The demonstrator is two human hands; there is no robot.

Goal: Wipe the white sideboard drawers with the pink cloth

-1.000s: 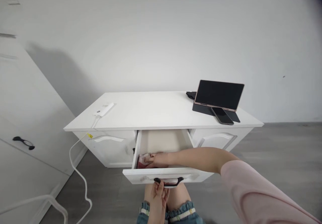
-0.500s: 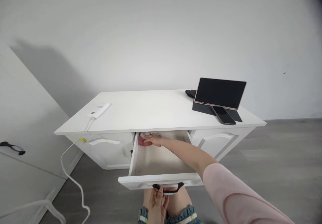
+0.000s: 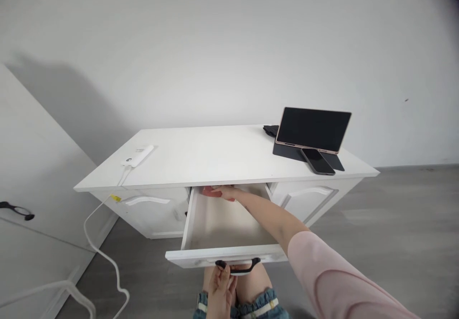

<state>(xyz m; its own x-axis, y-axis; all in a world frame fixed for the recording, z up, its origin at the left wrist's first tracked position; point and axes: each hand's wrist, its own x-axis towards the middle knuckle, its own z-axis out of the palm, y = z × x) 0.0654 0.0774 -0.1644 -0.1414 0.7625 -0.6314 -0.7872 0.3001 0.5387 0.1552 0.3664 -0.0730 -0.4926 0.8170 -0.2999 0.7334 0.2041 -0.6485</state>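
Observation:
My right hand [image 3: 226, 192] reaches to the back of a pulled-out white drawer [image 3: 225, 228]. It presses on a red cloth [image 3: 209, 192] there, and the desktop edge hides part of the fingers and the cloth. Below the drawer front, my left hand [image 3: 221, 285] has its fingers closed round the left end of the black drawer handle [image 3: 247, 268].
On the white desktop [image 3: 201, 154] stand a tablet [image 3: 313, 128] on a dark cover, a phone [image 3: 317, 161] and a black folded item [image 3: 270, 130]. A white power bank [image 3: 139, 156] trails a cable [image 3: 103, 257] at left. A cabinet [image 3: 32, 142] borders the left side.
My right hand has moved back and slightly right inside the drawer, taking the red cloth with it under the desktop edge. My left hand stays on the handle.

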